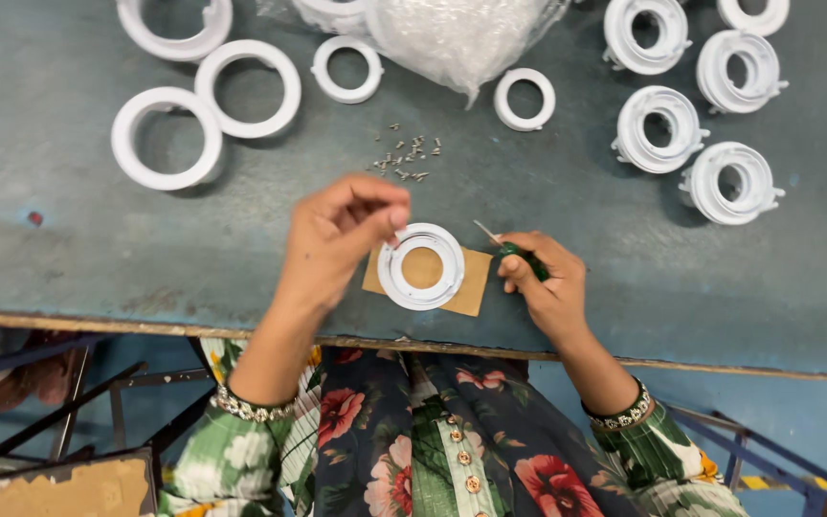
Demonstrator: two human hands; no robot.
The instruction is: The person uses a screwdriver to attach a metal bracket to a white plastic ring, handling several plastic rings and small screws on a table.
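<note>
Seated person at a blue-grey worktop (98,249), seen from above. A white plastic ring housing (421,265) lies flat on a small brown card pad (471,287) near the front edge, between the two hands.

Left hand (342,235): fingertips pinched together over the ring's upper-left rim, touching it or just above. Something small may be held in the pinch; too small to tell.

Right hand (543,282): clenched around a green-handled screwdriver (514,251), the thin shaft angled up-left toward the ring, tip just beside its right rim, not touching.

Judgement: a fastener appears to be getting seated in the rim. The driver tip would then have to travel across to the pinch point and meet it squarely while the ring is steadied.

A small scatter of screws (409,158) lies behind the ring. Plain white rings (167,139) at far left, flanged white housings (660,129) at far right, clear plastic bag (457,33) at top centre.
</note>
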